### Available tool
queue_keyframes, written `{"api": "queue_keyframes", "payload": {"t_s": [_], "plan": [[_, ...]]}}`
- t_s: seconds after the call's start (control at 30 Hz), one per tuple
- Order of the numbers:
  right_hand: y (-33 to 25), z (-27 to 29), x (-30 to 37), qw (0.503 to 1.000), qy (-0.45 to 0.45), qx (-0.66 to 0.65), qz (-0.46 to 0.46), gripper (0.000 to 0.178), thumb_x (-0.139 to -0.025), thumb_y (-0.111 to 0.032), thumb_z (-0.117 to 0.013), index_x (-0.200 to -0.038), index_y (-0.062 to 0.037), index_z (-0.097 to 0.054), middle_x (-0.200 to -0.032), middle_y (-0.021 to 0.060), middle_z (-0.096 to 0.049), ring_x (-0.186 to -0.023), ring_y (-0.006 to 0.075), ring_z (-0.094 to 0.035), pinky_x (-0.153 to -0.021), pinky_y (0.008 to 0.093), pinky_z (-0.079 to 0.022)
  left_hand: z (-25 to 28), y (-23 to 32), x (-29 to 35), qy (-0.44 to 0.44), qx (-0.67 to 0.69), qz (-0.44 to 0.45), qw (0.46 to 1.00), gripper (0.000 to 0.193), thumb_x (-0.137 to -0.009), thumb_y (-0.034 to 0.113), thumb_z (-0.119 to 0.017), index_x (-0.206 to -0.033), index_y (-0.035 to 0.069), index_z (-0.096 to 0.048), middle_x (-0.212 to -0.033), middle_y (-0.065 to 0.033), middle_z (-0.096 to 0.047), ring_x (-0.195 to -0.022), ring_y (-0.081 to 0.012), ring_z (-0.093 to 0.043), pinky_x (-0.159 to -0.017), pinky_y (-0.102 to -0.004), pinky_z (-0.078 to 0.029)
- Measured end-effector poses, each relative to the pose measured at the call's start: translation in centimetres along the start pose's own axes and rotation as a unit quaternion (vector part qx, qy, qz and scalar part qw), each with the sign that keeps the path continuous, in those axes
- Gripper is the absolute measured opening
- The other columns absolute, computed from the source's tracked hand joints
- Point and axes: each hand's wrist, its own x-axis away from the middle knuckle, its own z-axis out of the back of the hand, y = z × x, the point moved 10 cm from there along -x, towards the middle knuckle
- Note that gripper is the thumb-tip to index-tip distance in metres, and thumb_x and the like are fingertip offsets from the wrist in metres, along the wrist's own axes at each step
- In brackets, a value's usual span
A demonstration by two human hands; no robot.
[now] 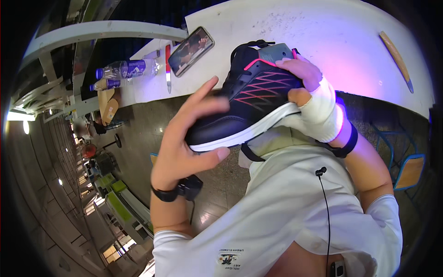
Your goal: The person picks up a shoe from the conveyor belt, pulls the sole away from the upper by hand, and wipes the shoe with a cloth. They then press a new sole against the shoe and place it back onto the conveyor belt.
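Note:
A black sneaker [258, 94] with red crossing lines on its side and a white sole is held in front of me, above the near edge of the white table. My left hand [187, 134] is cupped round its toe, with the thumb below the sole and the fingers spread over the top; one finger is blurred by motion. My right hand [314, 99], in a white fingerless glove, grips the heel end, its fingers at the collar and tongue. The shoe's far side and the inside of its opening are hidden.
On the white table [323, 41] lie a phone [191, 51], a red-handled knife [168, 64] and a wooden-handled tool [397, 60]. Plastic bottles [134, 69] lie at the left. A blue-framed stool [408, 171] stands at the right.

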Motion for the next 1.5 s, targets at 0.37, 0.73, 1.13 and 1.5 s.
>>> {"api": "queue_keyframes", "payload": {"t_s": [0.37, 0.73, 1.13, 1.5], "plan": [[-0.2, -3.1, 0.9, 0.998, 0.024, 0.060, 0.010, 0.027, -0.078, -0.012, -0.076, -0.092, -0.0076, -0.054, -0.127, 0.0141, -0.067, -0.115, 0.0398, -0.066, -0.100, 0.0552, -0.054, -3.7, -2.3, -2.0, 0.007, -0.312, 0.231, 0.922, 0.103, -0.071, 0.049, -0.091, -0.152, 0.000, -0.048, -0.123, -0.0217, -0.073, -0.104, -0.0378, -0.075, -0.089, -0.0427, -0.059], [4.8, 2.9, 6.3, 0.959, 0.185, -0.157, -0.147, 0.067, -0.061, -0.033, -0.101, -0.107, -0.0048, -0.060, -0.133, 0.0232, -0.065, -0.131, 0.0463, -0.060, -0.113, 0.0609, -0.048, -1.4, 8.2, -3.0, -0.029, -0.152, -0.081, 0.985, 0.083, -0.065, 0.020, -0.094, -0.142, 0.006, -0.066, -0.138, -0.0179, -0.070, -0.126, -0.0356, -0.070, -0.108, -0.0423, -0.053], [-5.0, 14.3, 0.1, 0.993, -0.016, -0.057, -0.099, 0.089, -0.082, -0.065, -0.081, -0.139, -0.0010, -0.058, -0.127, 0.0300, -0.067, -0.124, 0.0460, -0.066, -0.109, 0.0596, -0.052, -13.3, 5.4, -5.0, 0.196, 0.155, -0.246, 0.937, 0.055, -0.070, 0.013, -0.092, -0.117, 0.003, -0.065, -0.108, -0.0140, -0.062, -0.100, -0.0348, -0.062, -0.091, -0.0438, -0.051], [-3.0, 15.7, -0.6, 0.980, 0.040, -0.180, -0.073, 0.076, -0.055, -0.027, -0.105, -0.116, 0.0024, -0.071, -0.115, 0.0258, -0.076, -0.113, 0.0412, -0.074, -0.105, 0.0556, -0.055, -13.7, 8.8, -5.4, 0.256, 0.142, -0.289, 0.911, 0.048, -0.067, 0.012, -0.096, -0.101, 0.007, -0.062, -0.094, -0.0106, -0.064, -0.082, -0.0293, -0.060, -0.072, -0.0398, -0.046]]}}
